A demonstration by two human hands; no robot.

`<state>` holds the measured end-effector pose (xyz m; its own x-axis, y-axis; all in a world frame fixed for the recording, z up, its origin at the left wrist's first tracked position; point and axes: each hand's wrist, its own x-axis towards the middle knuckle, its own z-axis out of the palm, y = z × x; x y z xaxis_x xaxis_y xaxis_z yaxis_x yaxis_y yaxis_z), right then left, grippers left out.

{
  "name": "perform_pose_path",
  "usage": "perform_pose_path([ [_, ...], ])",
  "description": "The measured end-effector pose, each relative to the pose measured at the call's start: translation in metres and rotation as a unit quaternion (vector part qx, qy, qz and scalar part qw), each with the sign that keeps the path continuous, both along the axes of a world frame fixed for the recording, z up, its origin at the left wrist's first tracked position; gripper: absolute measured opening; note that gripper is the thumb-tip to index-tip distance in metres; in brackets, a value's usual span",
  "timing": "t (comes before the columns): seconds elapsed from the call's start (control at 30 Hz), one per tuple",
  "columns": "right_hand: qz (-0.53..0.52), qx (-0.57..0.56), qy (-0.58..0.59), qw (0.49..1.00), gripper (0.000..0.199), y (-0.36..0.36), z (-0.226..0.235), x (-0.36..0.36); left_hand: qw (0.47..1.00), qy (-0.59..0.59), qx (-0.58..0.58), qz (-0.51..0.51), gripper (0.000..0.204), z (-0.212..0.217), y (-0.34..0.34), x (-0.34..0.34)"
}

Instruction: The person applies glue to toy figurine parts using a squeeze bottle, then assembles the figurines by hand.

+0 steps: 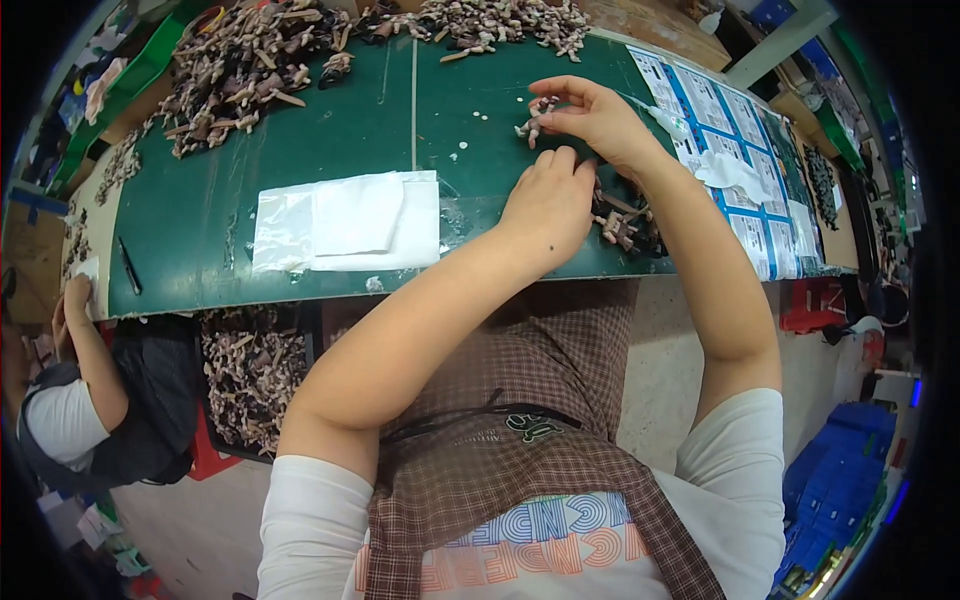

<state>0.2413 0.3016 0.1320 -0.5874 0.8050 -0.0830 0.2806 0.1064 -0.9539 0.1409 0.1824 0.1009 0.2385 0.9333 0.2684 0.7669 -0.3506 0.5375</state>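
Observation:
Between the thumb and fingers of my right hand is a small figurine in pale and dark tones, held just above the green tabletop. Close below it, my left hand is closed with its back up and fingers curled. What those fingers hold, if anything, is hidden. A few figurines with dark parts lie beside my left hand, near the table's front edge and partly under my right forearm.
Heaps of figurines cover the far side of the green table. White sheets and a black pen lie to the left. Printed sheets cover the right end. A crate of figurines stands below; another person's hand is at far left.

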Motion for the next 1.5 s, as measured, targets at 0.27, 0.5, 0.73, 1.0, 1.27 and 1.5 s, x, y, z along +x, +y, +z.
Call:
perform_pose_path([
  [0.27,0.143,0.443,-0.172,0.868,0.025,-0.002,-0.008,-0.007,0.987,-0.109,0.068,0.092,0.053,0.004,-0.051,-0.049],
  [0.5,0.048,0.540,-0.264,0.798,0.018,-0.040,-0.002,-0.025,0.937,-0.335,-0.095,-0.024,0.063,0.015,-0.145,-0.081],
  [0.73,0.148,0.367,-0.061,0.916,0.015,-0.105,0.010,-0.100,0.833,-0.506,-0.217,0.051,0.064,0.002,-0.201,-0.112],
  [1.0,0.198,0.422,-0.142,0.873,0.016,-0.111,-0.001,-0.131,0.748,-0.626,-0.216,0.047,0.061,0.005,-0.220,-0.141],
  [1.27,0.215,0.438,-0.173,0.856,0.016,-0.110,0.005,-0.132,0.662,-0.714,-0.220,0.058,0.067,0.006,-0.220,-0.150],
  [1.5,0.196,0.393,-0.191,0.878,0.017,-0.115,0.016,-0.121,0.667,-0.716,-0.185,0.087,0.063,0.013,-0.218,-0.155],
])
